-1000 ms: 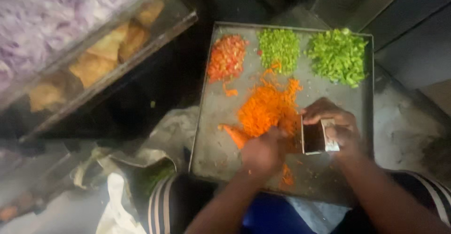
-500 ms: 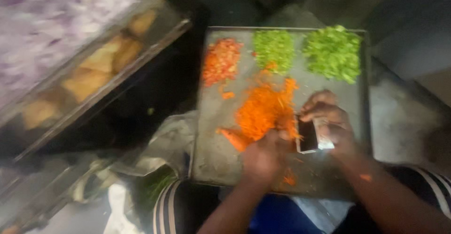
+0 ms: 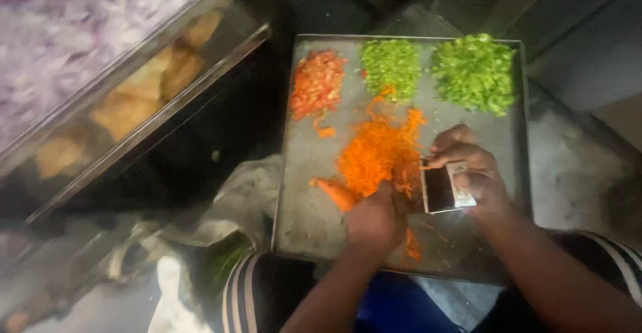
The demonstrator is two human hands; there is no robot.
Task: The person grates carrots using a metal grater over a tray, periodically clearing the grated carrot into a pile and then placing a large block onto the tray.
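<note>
To grate cleanly, I judged, the small flat metal grater (image 3: 441,187) wanted steadying low over the square grey metal tray (image 3: 304,219) while short strokes kept fingertips clear of the blade. The right hand (image 3: 471,172) was clenched round that grater, fingers curled over its top edge. The left hand (image 3: 376,218) was closed on an orange carrot piece (image 3: 334,192), pressing it beside the grater. The loose heap of shredded orange carrot (image 3: 380,151) lay mid-tray, just ahead of both hands
</note>
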